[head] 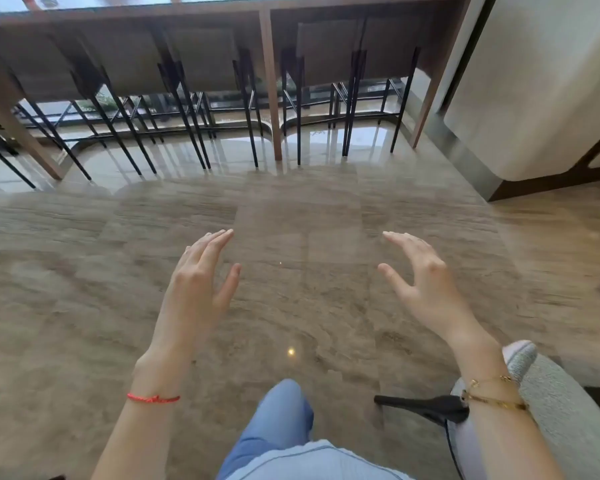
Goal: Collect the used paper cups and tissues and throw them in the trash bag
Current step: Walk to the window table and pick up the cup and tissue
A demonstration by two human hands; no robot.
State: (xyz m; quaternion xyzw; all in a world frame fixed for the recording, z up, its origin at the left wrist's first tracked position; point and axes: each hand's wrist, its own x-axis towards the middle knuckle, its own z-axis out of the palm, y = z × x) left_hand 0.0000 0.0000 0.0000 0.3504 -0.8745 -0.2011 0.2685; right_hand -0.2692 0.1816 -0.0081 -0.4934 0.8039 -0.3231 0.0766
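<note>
My left hand (pixel 201 282) is held out over the polished stone floor with its fingers spread and nothing in it; a red string bracelet sits on that wrist. My right hand (pixel 425 282) is held out at the same height, also spread and holding nothing, with gold bracelets on its wrist. The palms face each other with a wide gap between them. No paper cup, tissue or trash bag shows in the head view.
A long wooden counter (pixel 271 84) with several black-legged bar stools (pixel 187 98) tucked under it runs across the far side. A cream cabinet (pixel 534 91) stands at the right. A grey upholstered chair (pixel 561 410) with a black leg is beside my right arm. My blue-trousered knee (pixel 278 417) is below.
</note>
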